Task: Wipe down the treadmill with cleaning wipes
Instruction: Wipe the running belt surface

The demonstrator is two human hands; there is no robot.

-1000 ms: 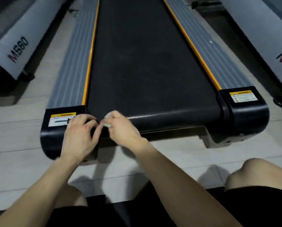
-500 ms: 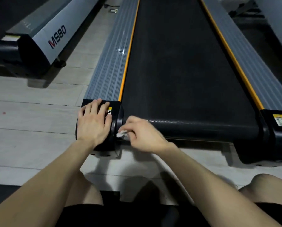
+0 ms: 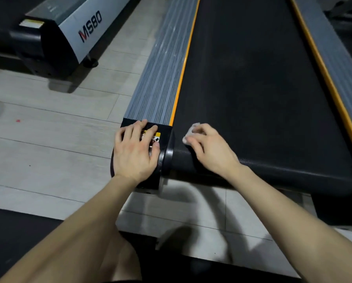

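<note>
A: Where is the wipe [image 3: 188, 133]?

B: It's a bunched white wad under the right hand [image 3: 208, 149]. The fingers curl round it and press it onto the treadmill belt [image 3: 252, 88] at the near left corner, just beside the black end cap [image 3: 168, 154].

A: And the other hand?

B: The left hand [image 3: 136, 152] lies flat on that end cap with its fingers straight and spread, partly over the warning label [image 3: 157, 137]. It holds nothing.

A: Which way does the rest of the belt lie?

B: Its long axis runs straight away from the person, alongside the grey side rail [image 3: 162, 74]. From the wipe, nearly all of the belt lies ahead and to the right. The right hand is nearer, so I judge the stroke should go forward or across the near edge.
</note>
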